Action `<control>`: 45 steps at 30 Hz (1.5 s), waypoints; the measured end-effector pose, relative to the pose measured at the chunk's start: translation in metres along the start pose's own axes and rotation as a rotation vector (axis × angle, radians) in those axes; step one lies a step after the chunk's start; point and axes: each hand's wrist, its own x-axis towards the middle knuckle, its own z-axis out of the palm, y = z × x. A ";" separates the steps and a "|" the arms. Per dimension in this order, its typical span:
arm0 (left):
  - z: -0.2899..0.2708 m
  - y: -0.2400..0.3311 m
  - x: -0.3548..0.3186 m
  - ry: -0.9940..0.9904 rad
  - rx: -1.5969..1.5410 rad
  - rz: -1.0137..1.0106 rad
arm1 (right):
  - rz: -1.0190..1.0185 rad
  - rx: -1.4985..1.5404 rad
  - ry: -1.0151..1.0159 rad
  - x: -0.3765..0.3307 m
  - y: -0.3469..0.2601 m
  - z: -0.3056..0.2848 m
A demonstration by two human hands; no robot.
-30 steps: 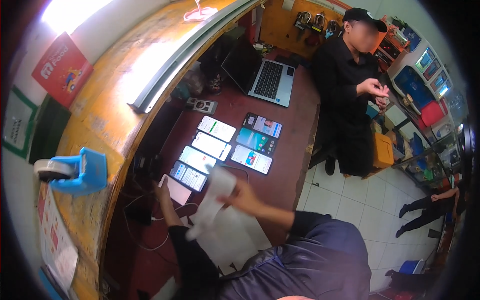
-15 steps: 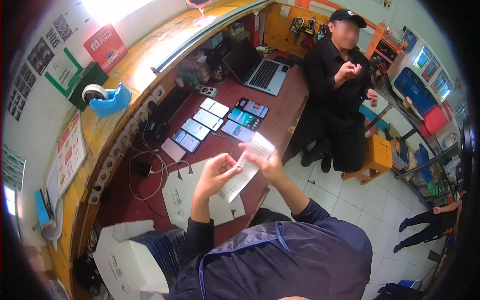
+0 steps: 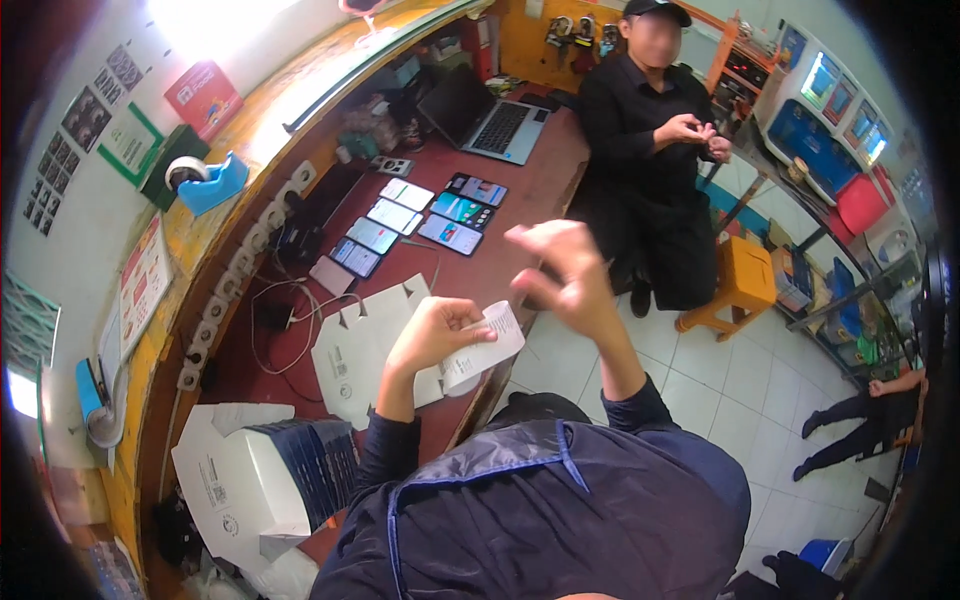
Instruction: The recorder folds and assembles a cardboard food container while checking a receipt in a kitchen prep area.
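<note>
- Your left hand (image 3: 432, 335) has its grip closed on a white paper slip (image 3: 487, 345), held above the near edge of the bench (image 3: 520, 195).
- Your right hand (image 3: 565, 275) is raised, fingers spread, holding nothing.
- Judged progress: slip in hand; flat white carton blank (image 3: 350, 355) on the bench remains unfolded.
- Slip: small, white, printed, curled slightly.

Phones (image 3: 430, 218), laptop (image 3: 490, 118), tape dispenser (image 3: 205, 182)

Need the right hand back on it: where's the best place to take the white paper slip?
Probably the free upper right corner of the white paper slip, coming from the right: the left hand pinches its left edge, and the open right hand hovers just above it.
</note>
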 end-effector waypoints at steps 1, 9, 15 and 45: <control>0.005 0.005 0.000 -0.055 -0.042 0.017 | -0.041 0.211 -0.134 0.000 -0.007 0.005; 0.011 0.004 0.004 -0.110 0.071 0.009 | 0.348 0.711 -0.703 -0.013 0.022 -0.022; 0.017 0.005 0.000 -0.006 -0.062 0.009 | 0.580 0.731 -0.790 -0.023 0.049 -0.044; 0.069 0.009 0.032 -0.064 -0.518 -0.020 | 0.276 0.578 -0.784 -0.034 0.036 -0.023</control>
